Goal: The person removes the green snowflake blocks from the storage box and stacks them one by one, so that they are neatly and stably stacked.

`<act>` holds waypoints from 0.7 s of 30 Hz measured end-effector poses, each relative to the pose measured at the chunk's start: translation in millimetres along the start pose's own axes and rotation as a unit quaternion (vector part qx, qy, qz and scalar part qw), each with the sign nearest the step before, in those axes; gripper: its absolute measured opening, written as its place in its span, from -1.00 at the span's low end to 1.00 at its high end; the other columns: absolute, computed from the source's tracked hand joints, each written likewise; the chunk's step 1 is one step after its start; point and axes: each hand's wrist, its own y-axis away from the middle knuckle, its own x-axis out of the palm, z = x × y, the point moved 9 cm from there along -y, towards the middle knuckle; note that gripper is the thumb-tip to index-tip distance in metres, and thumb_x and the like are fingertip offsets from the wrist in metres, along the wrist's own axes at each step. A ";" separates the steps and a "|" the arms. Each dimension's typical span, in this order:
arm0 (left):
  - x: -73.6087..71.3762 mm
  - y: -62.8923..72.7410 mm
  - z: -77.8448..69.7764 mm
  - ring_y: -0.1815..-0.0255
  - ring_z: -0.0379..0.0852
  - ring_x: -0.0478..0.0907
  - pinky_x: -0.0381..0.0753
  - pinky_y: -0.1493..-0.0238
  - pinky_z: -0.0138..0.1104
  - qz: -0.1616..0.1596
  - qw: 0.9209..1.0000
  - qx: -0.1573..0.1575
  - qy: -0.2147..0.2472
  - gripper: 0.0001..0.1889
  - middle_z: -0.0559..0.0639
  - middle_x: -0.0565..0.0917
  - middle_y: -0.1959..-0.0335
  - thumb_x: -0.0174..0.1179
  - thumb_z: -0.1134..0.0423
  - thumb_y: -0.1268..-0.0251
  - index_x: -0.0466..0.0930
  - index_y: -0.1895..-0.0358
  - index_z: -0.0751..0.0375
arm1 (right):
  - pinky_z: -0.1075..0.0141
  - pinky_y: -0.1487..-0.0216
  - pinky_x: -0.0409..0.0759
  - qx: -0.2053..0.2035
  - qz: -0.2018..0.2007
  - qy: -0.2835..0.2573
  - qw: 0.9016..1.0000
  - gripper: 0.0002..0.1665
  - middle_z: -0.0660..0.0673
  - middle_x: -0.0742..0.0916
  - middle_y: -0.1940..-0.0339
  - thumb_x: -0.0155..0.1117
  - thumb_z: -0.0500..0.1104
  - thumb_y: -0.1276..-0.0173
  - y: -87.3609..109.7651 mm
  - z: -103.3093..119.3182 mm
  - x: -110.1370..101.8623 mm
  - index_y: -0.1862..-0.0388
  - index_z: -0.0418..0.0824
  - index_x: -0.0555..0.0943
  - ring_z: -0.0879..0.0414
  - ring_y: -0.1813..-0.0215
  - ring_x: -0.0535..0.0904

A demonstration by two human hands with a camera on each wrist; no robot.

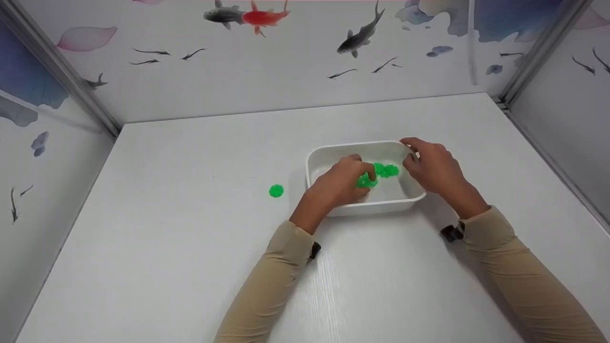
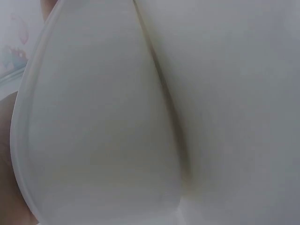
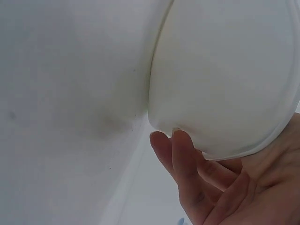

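A white rectangular tray (image 1: 374, 208) with rounded corners stands on the table. My left hand (image 1: 340, 181) reaches over its near left rim, with curled fingers and thumb around green scalloped pieces (image 1: 366, 181); how many is hidden. More green scalloped pieces (image 1: 387, 170) lie on the tray floor beyond those fingers. At the right end my right hand (image 1: 434, 166) grips the rim, thumb inside the tray. In the right wrist view, the fingers (image 3: 183, 159) of that hand touch the tray's outer wall (image 3: 220, 79). The left wrist view shows mostly the tray's outer side (image 2: 98, 112).
One green scalloped disc (image 1: 276, 190) lies on the white table (image 1: 190, 228) left of the tray. White panels with painted fish (image 1: 360, 38) border the table at the back and both sides.
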 end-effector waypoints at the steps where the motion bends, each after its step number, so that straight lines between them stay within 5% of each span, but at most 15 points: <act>1: -1.5 1.5 0.2 -0.09 -0.09 0.58 0.70 -0.25 -0.28 -0.002 1.000 0.003 0.004 -0.74 0.03 0.70 -0.10 0.42 0.25 -0.46 0.81 -0.15 0.06 | 0.16 0.38 0.54 -0.001 -0.001 -0.001 1.000 -0.44 -0.37 0.77 -0.20 0.05 -0.18 -0.58 0.0 0.3 0.1 -0.51 -0.16 0.55 -0.10 0.26 0.62; 7: -12.0 9.3 1.9 -0.08 -0.07 0.66 0.70 -0.23 -0.31 -0.027 0.999 0.035 0.023 -0.70 0.05 0.78 -0.06 0.45 0.26 -0.44 0.78 -0.17 0.19 | 0.11 0.30 0.59 -0.009 -0.006 -0.015 1.000 -0.43 -0.39 0.77 -0.22 0.03 -0.20 -0.58 -0.4 -0.6 0.4 -0.51 -0.19 0.56 -0.14 0.19 0.67; 13: -23.2 14.5 -0.4 -0.03 -0.08 0.70 0.72 -0.17 -0.38 -0.057 0.995 0.064 0.051 -0.67 0.07 0.80 -0.03 0.47 0.29 -0.42 0.77 -0.18 0.26 | -0.15 -0.10 0.75 -0.010 0.008 -0.051 0.999 -0.43 -0.42 0.75 -0.27 0.02 -0.23 -0.59 -1.6 -1.6 1.0 -0.53 -0.26 0.53 -0.28 -0.09 0.75; 21: -33.4 24.5 -0.2 -0.10 -0.09 0.69 0.71 -0.23 -0.41 -0.082 0.993 0.065 0.061 -0.67 0.06 0.76 -0.10 0.44 0.27 -0.45 0.76 -0.22 0.20 | -0.25 -0.23 0.73 0.006 0.026 -0.062 0.998 -0.40 -0.41 0.71 -0.36 0.02 -0.21 -0.62 -2.0 -3.2 0.9 -0.58 -0.22 0.50 -0.32 -0.23 0.73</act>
